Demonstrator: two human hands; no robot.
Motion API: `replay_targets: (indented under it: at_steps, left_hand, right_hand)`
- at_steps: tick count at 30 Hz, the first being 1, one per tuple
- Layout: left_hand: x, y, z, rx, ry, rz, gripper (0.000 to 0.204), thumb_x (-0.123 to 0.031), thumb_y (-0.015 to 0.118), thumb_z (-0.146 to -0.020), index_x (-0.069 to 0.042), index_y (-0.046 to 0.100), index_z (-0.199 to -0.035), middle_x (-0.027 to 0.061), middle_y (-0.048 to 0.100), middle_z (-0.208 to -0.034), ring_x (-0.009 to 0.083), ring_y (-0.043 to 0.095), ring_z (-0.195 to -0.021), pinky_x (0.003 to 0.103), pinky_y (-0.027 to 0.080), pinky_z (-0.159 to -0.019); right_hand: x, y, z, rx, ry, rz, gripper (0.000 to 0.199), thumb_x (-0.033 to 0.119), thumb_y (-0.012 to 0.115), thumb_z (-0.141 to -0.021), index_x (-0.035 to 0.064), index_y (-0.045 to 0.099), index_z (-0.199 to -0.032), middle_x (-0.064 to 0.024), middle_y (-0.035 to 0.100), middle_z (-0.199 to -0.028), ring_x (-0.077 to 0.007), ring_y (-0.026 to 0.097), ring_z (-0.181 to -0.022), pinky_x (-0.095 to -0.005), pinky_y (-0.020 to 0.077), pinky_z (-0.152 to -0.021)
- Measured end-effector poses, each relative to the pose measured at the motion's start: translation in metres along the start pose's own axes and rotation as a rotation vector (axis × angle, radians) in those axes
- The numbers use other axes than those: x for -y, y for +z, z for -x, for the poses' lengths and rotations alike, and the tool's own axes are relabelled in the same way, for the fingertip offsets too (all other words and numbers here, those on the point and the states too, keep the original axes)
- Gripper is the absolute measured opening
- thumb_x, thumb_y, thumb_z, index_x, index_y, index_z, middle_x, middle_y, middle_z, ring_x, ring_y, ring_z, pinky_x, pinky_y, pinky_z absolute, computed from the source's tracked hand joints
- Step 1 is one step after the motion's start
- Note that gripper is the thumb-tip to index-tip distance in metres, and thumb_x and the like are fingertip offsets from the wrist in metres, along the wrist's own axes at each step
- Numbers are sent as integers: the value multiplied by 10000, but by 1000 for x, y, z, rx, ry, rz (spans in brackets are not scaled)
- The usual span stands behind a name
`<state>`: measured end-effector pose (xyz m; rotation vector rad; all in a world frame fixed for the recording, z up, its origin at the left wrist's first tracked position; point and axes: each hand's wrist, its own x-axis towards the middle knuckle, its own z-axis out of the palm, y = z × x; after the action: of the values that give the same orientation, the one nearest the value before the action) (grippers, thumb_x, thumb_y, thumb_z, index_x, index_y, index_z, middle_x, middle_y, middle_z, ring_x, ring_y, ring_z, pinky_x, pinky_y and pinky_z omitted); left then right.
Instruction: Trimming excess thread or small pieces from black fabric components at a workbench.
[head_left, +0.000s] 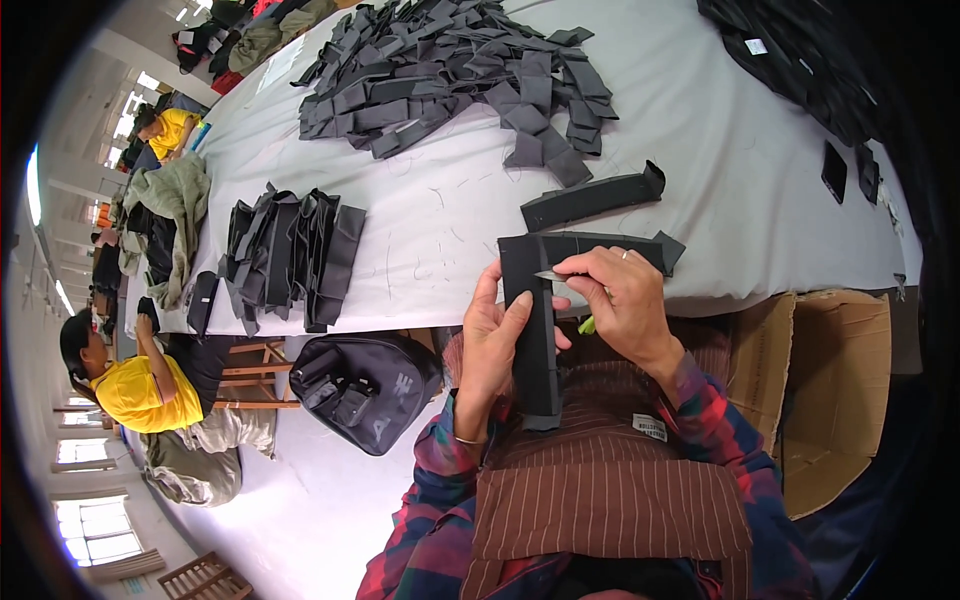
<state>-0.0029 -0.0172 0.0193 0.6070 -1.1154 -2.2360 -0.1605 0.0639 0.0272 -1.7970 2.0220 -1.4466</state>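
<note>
My left hand (490,335) grips a dark grey fabric strip (536,365), thumb on top, at the table's near edge. The strip hangs toward my lap, and a second arm of folded dark fabric (600,243) runs off to the right from its top. Closed round a pair of thread snips (549,275), my right hand (625,305) brings the pointed metal tip against the fabric. A bright green bit shows below its fingers; most of the snips is hidden in the hand. Just beyond lies another folded dark strip (592,202).
A big heap of dark fabric pieces (430,75) covers the far table (430,230). A bundle of strips (295,255) lies left. Below stands a black bag (365,390); at right, an open cardboard box (835,390). A person in yellow (150,390) sits left. Dark cloth (800,65) lies far right.
</note>
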Motion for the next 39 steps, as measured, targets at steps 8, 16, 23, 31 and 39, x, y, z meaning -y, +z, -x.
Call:
replay_targets:
  at_steps: [8, 16, 23, 31, 39]
  left_hand:
    - [7, -4, 4, 25, -50, -287, 459, -50, 471, -974, -19, 314, -1404, 161, 676, -909, 166, 659, -608, 250, 529, -523]
    - [8, -4, 4, 26, -73, -527, 507, -33, 466, -972, -26, 293, -1449, 158, 676, -917, 153, 655, -610, 249, 538, -543]
    - [7, 1, 4, 6, -8, -754, 497, -8, 454, -961, -32, 330, -1443, 131, 675, -897, 129, 634, -593, 244, 526, -527]
    - [6, -4, 2, 0, -79, -528, 497, -14, 449, -965, -40, 328, -1447, 145, 671, -892, 149, 646, -591, 242, 518, -511]
    - [8, 1, 2, -101, -11, -705, 479, -5, 460, -947, -47, 394, -1419, 98, 666, -821, 141, 645, -566, 241, 507, -481]
  right_hand:
    - [-1, 2, -11, -107, -122, 154, 170, 86, 646, -800, 95, 658, -970, -37, 596, -749, -243, 548, -670, -351, 381, -601]
    - [-1, 0, -10, -93, -156, 294, 188, 112, 661, -789, 113, 661, -978, -18, 574, -750, -229, 539, -690, -352, 364, -607]
    - [-4, 0, -10, -50, -101, 217, 202, 103, 653, -801, 105, 662, -1003, -12, 593, -775, -212, 556, -713, -339, 396, -628]
    - [-10, -7, -7, -94, 334, -464, 184, 94, 607, -879, 67, 673, -1048, -69, 685, -882, -119, 594, -685, -247, 461, -640]
    - [2, -6, -5, -40, 42, 132, 154, 94, 643, -808, 79, 668, -959, -58, 649, -816, -252, 597, -732, -349, 444, -670]
